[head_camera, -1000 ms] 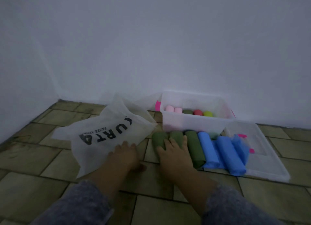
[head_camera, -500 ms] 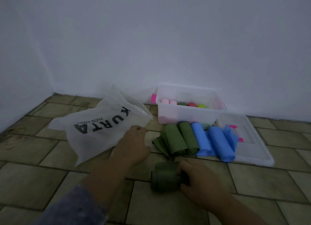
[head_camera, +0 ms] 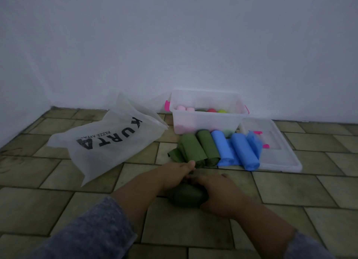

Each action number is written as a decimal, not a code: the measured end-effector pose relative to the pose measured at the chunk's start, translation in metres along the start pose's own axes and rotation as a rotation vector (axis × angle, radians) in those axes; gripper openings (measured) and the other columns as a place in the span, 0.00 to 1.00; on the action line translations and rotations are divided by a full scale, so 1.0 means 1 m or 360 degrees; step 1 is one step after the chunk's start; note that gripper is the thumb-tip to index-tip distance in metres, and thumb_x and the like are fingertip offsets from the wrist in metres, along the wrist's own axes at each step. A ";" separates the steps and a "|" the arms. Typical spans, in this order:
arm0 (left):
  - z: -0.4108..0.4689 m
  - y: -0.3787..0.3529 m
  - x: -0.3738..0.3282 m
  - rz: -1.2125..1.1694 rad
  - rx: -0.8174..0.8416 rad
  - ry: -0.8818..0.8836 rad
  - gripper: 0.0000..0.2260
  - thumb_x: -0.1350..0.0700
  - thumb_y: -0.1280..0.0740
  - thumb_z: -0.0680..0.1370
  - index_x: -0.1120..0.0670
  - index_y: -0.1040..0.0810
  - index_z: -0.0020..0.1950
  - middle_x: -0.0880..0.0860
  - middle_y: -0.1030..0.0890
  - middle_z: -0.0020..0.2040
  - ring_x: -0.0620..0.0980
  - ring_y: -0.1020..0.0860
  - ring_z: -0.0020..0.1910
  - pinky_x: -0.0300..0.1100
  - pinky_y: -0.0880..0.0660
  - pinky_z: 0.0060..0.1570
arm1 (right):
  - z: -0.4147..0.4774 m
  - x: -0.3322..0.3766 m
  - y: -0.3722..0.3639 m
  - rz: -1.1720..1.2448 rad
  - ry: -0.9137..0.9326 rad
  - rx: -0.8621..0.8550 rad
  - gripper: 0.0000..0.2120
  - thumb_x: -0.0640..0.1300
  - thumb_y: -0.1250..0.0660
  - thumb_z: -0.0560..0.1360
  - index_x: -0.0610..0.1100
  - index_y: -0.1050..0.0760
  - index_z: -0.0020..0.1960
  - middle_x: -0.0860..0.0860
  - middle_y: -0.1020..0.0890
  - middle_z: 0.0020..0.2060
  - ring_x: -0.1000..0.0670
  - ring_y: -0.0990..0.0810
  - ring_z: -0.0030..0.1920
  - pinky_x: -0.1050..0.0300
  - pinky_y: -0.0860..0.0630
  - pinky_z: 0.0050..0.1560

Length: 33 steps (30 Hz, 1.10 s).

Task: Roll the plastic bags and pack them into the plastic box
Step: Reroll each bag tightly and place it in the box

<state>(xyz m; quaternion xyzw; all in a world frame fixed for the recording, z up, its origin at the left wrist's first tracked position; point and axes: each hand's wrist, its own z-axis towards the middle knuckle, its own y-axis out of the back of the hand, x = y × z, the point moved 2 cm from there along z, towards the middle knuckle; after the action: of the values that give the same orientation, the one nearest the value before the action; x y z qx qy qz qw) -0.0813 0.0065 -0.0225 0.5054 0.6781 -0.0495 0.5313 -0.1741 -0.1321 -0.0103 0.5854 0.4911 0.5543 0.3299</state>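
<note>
A dark green rolled bag (head_camera: 186, 197) lies on the tiled floor close in front of me. My right hand (head_camera: 220, 195) grips its right end, and my left hand (head_camera: 174, 176) rests on its far left side. Beyond them lie two more green rolls (head_camera: 197, 146) and two blue rolls (head_camera: 240, 150) side by side. The clear plastic box (head_camera: 205, 123) stands against the wall, holding pink, green, red and yellow rolls.
A white non-woven bag (head_camera: 108, 140) printed with black letters lies flat at the left. The box's clear lid (head_camera: 277, 158) with pink clips lies on the floor at the right, partly under the blue rolls. White walls close the far side and the left.
My right hand pulled one green roll out of the row toward me. My left hand left the white bag and came over onto that roll.
</note>
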 end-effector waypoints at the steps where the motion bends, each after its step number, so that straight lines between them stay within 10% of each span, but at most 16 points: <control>1: 0.001 0.000 0.001 0.0009 0.0004 0.0014 0.25 0.36 0.50 0.79 0.47 0.26 0.66 0.53 0.22 0.62 0.50 0.24 0.60 0.52 0.33 0.67 | -0.001 0.000 0.001 -0.0026 0.0034 -0.0017 0.26 0.49 0.33 0.69 0.60 0.34 0.65 0.59 0.26 0.63 0.53 0.29 0.63 0.46 0.38 0.67; 15: -0.015 -0.009 -0.002 0.0833 0.0257 -0.0110 0.24 0.36 0.31 0.70 0.46 0.30 0.60 0.48 0.27 0.55 0.47 0.28 0.50 0.42 0.32 0.47 | -0.001 -0.016 0.014 0.0405 -0.0206 0.0223 0.21 0.48 0.30 0.68 0.55 0.28 0.60 0.55 0.22 0.55 0.55 0.23 0.52 0.60 0.26 0.51; 23: -0.016 -0.008 -0.002 0.0946 0.0241 -0.0156 0.23 0.41 0.32 0.73 0.48 0.30 0.65 0.50 0.29 0.67 0.50 0.28 0.59 0.44 0.31 0.55 | 0.002 -0.021 0.020 0.0444 -0.0341 0.0197 0.16 0.54 0.46 0.80 0.50 0.25 0.60 0.49 0.21 0.58 0.51 0.25 0.54 0.57 0.31 0.55; 33: -0.013 -0.006 -0.006 0.1175 0.0322 -0.0171 0.22 0.41 0.36 0.76 0.48 0.30 0.67 0.51 0.30 0.70 0.52 0.29 0.63 0.50 0.32 0.63 | 0.003 -0.027 0.022 0.0248 -0.0331 0.0284 0.16 0.53 0.39 0.77 0.52 0.28 0.63 0.52 0.24 0.60 0.54 0.27 0.53 0.61 0.34 0.48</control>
<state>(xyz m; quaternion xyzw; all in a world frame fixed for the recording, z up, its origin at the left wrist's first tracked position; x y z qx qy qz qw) -0.0949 0.0081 -0.0147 0.7622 0.4134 0.0520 0.4954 -0.1635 -0.1639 0.0010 0.7029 0.4548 0.4688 0.2816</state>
